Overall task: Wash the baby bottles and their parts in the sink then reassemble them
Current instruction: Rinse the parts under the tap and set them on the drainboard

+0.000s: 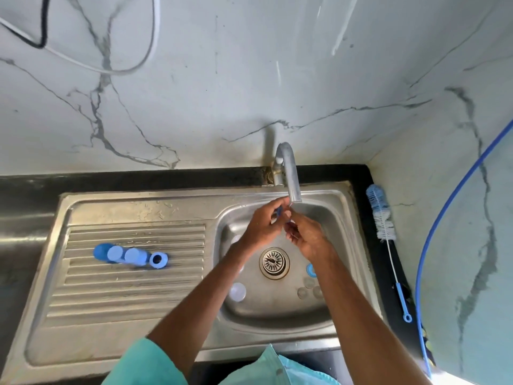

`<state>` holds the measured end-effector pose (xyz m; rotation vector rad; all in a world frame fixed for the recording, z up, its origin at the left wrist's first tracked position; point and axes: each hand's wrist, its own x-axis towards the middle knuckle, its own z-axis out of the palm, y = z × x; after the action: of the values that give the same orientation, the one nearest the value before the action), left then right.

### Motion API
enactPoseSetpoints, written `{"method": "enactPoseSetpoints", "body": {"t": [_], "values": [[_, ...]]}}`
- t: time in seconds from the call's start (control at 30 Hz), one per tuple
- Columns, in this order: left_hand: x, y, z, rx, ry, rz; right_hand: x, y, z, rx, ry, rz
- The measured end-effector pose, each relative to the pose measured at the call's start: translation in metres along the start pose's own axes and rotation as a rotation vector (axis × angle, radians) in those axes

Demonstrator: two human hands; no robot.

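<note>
Both hands meet under the tap spout (292,176) over the steel sink basin (277,309). My left hand (262,225) pinches a small blue bottle part (279,212); my right hand (306,237) grips the same part from the other side, and most of the part is hidden by fingers. In the basin lie a blue ring (310,270), a clear nipple (237,291) and several clear small parts (308,287). On the drainboard (125,295) lie a blue bottle with light-blue caps (122,254) and a blue ring (158,259).
A blue-and-white bottle brush (384,226) lies on the dark counter to the right of the sink, handle toward me. A blue hose (438,226) runs down the right wall. The drain strainer (274,263) sits mid-basin. Marble wall stands behind.
</note>
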<state>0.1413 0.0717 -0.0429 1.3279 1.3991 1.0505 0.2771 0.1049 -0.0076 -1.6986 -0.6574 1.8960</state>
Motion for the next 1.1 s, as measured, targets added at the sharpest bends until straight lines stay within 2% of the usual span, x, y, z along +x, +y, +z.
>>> {"method": "enactPoseSetpoints", "body": {"t": [0.1, 0.27, 0.33, 0.47, 0.57, 0.7, 0.8, 0.9, 1.0, 1.1], "values": [[-0.002, 0.005, -0.003, -0.016, -0.074, -0.008, -0.004, -0.007, -0.002, 0.064, -0.023, 0.052], [0.004, 0.015, -0.003, 0.112, 0.079, -0.066, -0.012, -0.020, 0.005, -0.055, -0.060, -0.016], [0.005, 0.016, -0.004, 0.208, 0.090, -0.084, -0.014, -0.023, 0.004, -0.099, -0.041, -0.023], [-0.002, 0.023, 0.000, 0.300, 0.028, 0.025, -0.017, -0.029, -0.007, 0.071, -0.052, 0.037], [0.001, 0.025, -0.004, 0.257, -0.020, 0.069, -0.019, -0.034, -0.009, 0.099, -0.075, 0.064], [0.002, 0.031, -0.010, 0.228, -0.075, 0.042, -0.024, -0.036, -0.007, 0.123, -0.059, 0.096], [0.006, 0.038, -0.016, 0.214, -0.009, 0.033, -0.020, -0.033, -0.005, 0.156, -0.027, 0.065], [0.010, 0.043, -0.018, 0.315, 0.062, 0.107, -0.022, -0.034, -0.004, 0.188, -0.094, 0.099], [0.009, 0.048, -0.017, 0.286, 0.004, 0.156, -0.025, -0.040, -0.008, 0.347, -0.147, 0.218], [0.005, 0.054, -0.020, 0.092, -0.019, 0.084, -0.024, -0.042, -0.010, 0.550, -0.208, 0.331]]}}
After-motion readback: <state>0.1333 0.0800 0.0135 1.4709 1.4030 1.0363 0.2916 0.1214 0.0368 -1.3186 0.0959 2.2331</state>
